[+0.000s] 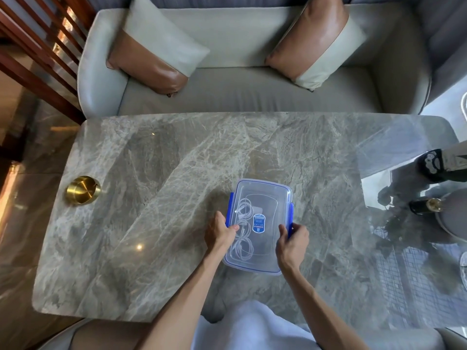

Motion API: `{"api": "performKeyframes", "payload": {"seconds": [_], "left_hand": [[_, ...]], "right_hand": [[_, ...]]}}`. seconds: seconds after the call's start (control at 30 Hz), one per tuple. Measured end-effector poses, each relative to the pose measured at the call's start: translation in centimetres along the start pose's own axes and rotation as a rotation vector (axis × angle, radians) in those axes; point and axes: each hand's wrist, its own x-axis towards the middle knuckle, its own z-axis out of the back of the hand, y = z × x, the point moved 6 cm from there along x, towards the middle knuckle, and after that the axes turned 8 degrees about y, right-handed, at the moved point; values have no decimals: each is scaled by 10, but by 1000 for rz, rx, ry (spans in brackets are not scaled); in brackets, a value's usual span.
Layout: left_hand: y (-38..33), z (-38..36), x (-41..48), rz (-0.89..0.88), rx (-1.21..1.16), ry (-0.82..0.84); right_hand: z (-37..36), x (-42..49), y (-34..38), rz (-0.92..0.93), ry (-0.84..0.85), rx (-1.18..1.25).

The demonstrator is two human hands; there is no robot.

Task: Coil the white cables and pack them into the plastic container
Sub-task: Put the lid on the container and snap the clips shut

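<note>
While the white cables lie coiled along the left side inside it, the plastic container sits lidded on the marble table, near its front edge. Its left blue clip is pinched by the left hand; the right hand has thumb and fingers closed on the right clip. A brass bowl stands well apart at the table's left edge.

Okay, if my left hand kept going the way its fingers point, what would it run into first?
The left hand points right, its fingers already at the blue side clip of the plastic container. It would meet that clip and the lid edge first, with the white cables inside beyond.
</note>
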Motion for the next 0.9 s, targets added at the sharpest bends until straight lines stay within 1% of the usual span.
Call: {"api": "performKeyframes", "payload": {"seconds": [0.1, 0.27, 0.37, 0.43, 0.5, 0.53, 0.57, 0.63, 0.67, 0.7, 0.73, 0.77, 0.8, 0.83, 0.87, 0.9], "left_hand": [[0, -2, -1, -26, 3, -3], [-1, -8, 6, -35, 48, 118], [-6, -10, 6, -11, 9, 104], [-10, -9, 2, 24, 56, 71], [-13, -10, -4, 48, 119, 41], [-14, -13, -8, 57, 97, 40], [-14, -21, -13, 77, 23, 67], [-18, -44, -31, 115, -211, 225], [-20, -55, -42, 126, -270, 303], [-23, -59, -51, 118, -201, 351], [-26, -57, -57, 77, -31, 368], [-28, -52, -56, 33, 141, 315], [-31, -41, -54, -29, 261, 210], [-34, -28, -51, -92, 296, 96], [-36, -13, -47, -152, 281, -23], [-36, 1, -41, -195, 251, -118]], "right_hand": [[-2, -5, 9, -38, -36, -57], [-1, -6, 13, -18, -58, -89], [-3, -6, 15, 7, -76, -101], [-1, -3, 17, 36, -73, -106], [1, 7, 25, 89, -48, -160], [1, 15, 33, 125, -41, -206], [0, 24, 44, 160, -32, -259], [-8, 41, 74, 255, 18, -341], [-16, 49, 90, 326, 73, -381], [-23, 56, 106, 397, 139, -431], [-27, 62, 118, 452, 197, -474], [-26, 68, 128, 491, 222, -492], [-19, 73, 135, 509, 205, -465], [-5, 78, 135, 495, 148, -416], [11, 81, 127, 437, 63, -367], [27, 82, 109, 319, -17, -318]]}}
